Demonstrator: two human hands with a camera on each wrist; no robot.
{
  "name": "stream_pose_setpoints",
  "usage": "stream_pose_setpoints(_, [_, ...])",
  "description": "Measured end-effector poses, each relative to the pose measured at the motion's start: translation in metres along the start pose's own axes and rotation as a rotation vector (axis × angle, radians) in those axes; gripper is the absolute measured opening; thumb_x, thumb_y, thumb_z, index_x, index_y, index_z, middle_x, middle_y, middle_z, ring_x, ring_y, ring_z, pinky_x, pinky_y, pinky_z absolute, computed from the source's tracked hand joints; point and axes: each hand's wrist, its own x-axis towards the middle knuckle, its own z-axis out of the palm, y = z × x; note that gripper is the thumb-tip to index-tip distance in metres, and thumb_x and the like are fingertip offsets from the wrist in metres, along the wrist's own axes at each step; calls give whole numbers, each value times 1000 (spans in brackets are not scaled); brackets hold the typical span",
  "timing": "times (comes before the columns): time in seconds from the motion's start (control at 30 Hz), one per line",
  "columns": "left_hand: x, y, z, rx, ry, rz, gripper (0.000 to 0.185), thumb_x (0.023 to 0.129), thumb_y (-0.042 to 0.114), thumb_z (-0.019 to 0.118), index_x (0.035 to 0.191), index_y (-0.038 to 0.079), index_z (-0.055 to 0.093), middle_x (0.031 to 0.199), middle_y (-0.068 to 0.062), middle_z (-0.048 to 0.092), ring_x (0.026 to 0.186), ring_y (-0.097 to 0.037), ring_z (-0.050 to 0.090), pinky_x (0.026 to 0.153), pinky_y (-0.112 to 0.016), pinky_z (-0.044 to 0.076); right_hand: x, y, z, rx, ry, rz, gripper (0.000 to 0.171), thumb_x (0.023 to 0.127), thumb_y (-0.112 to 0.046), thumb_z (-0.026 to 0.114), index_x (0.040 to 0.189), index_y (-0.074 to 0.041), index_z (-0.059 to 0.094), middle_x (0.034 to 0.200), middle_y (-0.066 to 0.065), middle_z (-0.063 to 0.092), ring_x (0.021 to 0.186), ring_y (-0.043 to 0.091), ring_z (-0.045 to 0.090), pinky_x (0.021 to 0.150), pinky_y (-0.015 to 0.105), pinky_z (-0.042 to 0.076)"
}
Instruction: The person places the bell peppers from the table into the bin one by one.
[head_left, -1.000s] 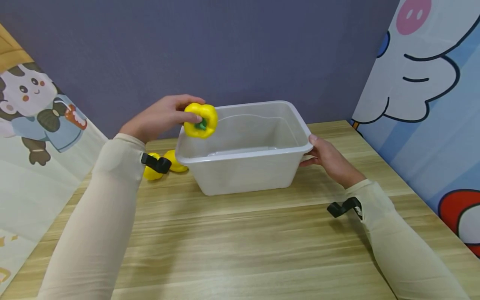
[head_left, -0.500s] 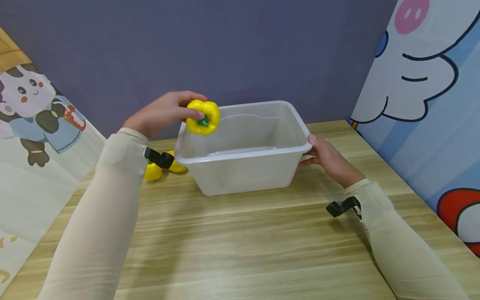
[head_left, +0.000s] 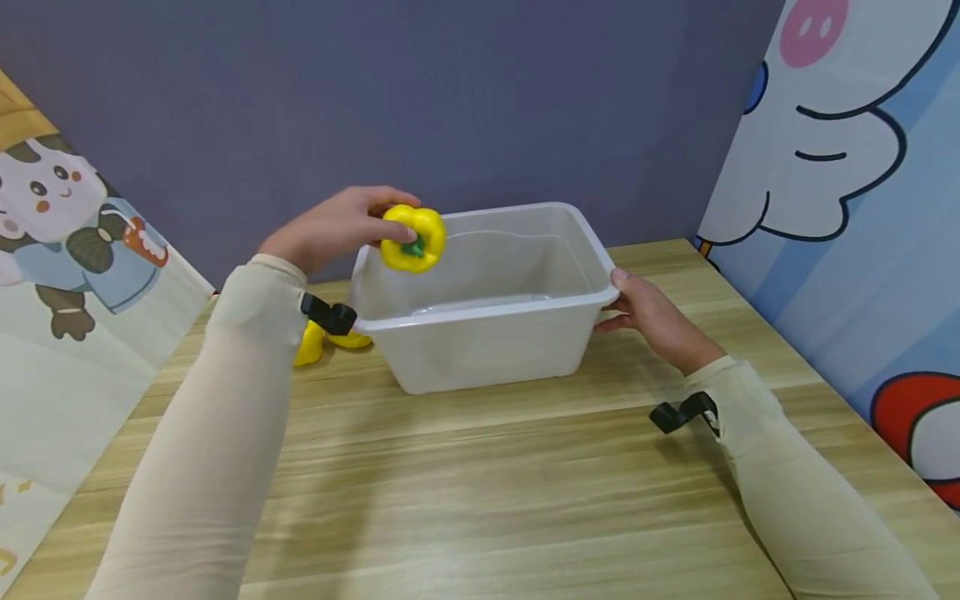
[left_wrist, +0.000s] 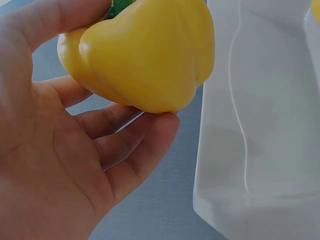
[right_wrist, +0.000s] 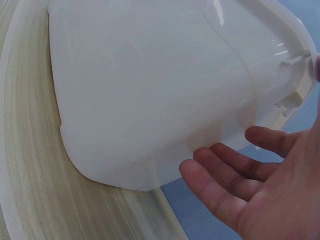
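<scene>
Yellow bell pepper [head_left: 431, 238], one: raised at the left end of the white tub [head_left: 483, 350], pinched in the left hand [head_left: 341, 226]. Right hand [head_left: 657, 320]: gripping the tub's right rim. Yellow objects [head_left: 308, 347], two, partly hidden: on wooden table [head_left: 525, 483], left of tub.

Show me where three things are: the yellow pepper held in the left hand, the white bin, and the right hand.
Yellow pepper [left_wrist: 142, 57]: left wrist view, on the side of its body.
White bin [head_left: 483, 350]: head view, on its near outer wall.
Right hand [head_left: 660, 322]: head view, on its middle.
</scene>
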Motion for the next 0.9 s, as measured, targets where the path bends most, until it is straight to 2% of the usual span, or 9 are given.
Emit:
stream_pose_setpoints(0.13, [4,0,1,-2,-21,-21,60,95,38,67,149,22,46,139,0,50,122,-23,45,109,-46,34,0,0,1,1,9,5,69,108,-53,26,150,2,38,132,15,55,112,21,60,90,58,52])
stream_pose_setpoints(0.23, [5,1,0,-1,-32,-35,62,95,38,67,150,21,45,139,0,50,121,-22,47,109,-46,35,1,-1,1,-2,4,2,69,108,-52,26,150,1,38,132,14,55,112,21,60,90,57,52])
stream_pose_setpoints(0.47, [8,3,-2,0,-54,-35,63,96,36,66,152,19,42,141,-2,48,119,-23,50,109,-45,38,1,-3,-1,-5,-1,-10,70,108,-53,26,151,1,37,136,25,49,113,19,60,90,55,53])
stream_pose_setpoints(0.57, [10,3,-3,4,-53,-32,62,97,35,65,151,18,43,141,-2,48,118,-23,51,108,-44,39,1,-3,-1,-8,1,-8,70,108,-53,26,151,1,36,136,25,49,113,19,60,90,55,53])
stream_pose_setpoints(0.8, [18,0,-1,-2,-57,-64,62,97,35,64,152,16,42,141,-3,48,117,-23,52,107,-43,42,1,1,-1,-1,0,2,68,108,-52,26,150,1,38,130,12,56,112,21,60,90,56,53])
stream_pose_setpoints(0.9, [23,-1,1,-21,-70,-64,62,98,34,64,152,15,41,141,-4,48,117,-24,53,106,-43,43,0,2,-2,-8,-1,3,68,108,-52,25,150,0,37,130,10,56,112,22,60,90,55,53])
